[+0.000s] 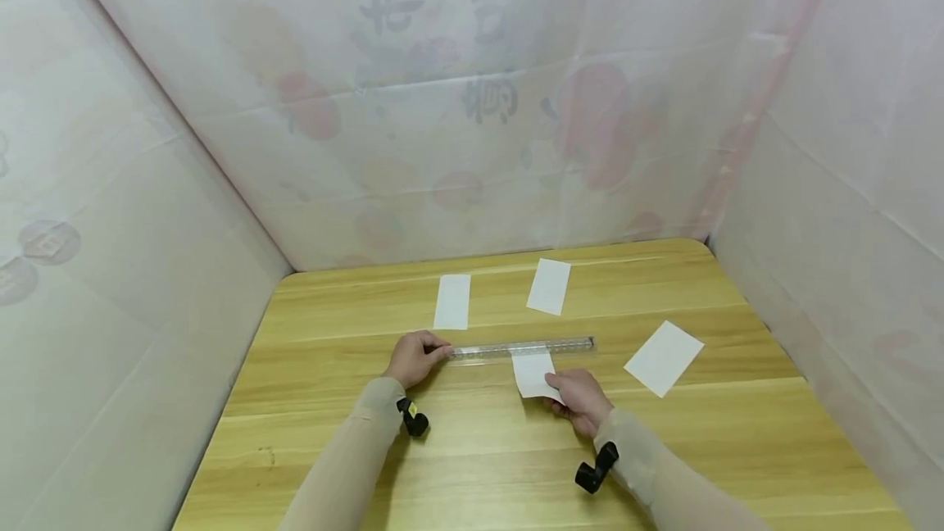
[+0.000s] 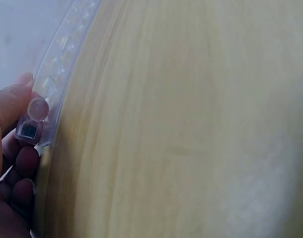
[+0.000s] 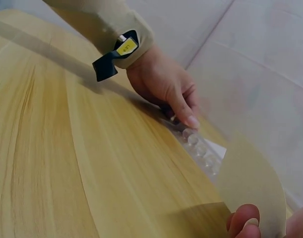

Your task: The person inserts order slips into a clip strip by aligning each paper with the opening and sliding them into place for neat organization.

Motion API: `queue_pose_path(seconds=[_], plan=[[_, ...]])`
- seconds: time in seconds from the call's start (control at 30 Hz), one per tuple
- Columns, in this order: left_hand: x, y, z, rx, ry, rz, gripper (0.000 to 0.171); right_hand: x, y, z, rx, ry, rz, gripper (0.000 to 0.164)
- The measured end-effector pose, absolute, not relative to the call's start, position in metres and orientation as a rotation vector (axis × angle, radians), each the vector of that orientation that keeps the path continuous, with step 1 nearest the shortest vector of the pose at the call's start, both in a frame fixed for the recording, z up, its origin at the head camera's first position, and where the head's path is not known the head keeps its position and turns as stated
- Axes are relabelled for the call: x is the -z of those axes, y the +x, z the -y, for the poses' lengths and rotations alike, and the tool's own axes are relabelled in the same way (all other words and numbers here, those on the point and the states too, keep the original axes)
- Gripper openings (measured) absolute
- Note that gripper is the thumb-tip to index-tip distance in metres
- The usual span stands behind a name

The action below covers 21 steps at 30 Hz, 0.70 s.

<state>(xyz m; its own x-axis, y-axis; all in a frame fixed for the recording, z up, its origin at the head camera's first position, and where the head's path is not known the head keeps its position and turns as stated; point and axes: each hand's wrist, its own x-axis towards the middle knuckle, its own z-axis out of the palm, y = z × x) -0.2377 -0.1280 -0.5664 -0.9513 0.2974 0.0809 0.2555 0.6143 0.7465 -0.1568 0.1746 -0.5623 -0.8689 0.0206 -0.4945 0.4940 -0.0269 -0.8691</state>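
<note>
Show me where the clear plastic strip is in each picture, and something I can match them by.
Head view: the clear plastic strip lies below and slightly right of the middle.
Left wrist view: the strip slants through the upper left.
Right wrist view: the strip shows right of the middle, by the paper.
Shared landmark: the left hand, holding the strip's end.

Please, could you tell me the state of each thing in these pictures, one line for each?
Clear plastic strip, pinched at its left end.
Held paper, bent, its far edge at the strip.
Left loose paper, lying flat, untouched.
Middle loose paper, lying flat, untouched.
Right loose paper, lying flat, untouched.
Left grip, pinching the strip.
Right grip, pinching the held paper's near right corner.
</note>
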Motion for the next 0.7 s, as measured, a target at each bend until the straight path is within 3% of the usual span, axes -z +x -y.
queue_pose_path(seconds=[0.7], plan=[[0.572,-0.241,0.128,-1.296,0.444,-2.778,0.014,0.565,-0.16,-0.176,1.976,0.581,-1.896,0.041]])
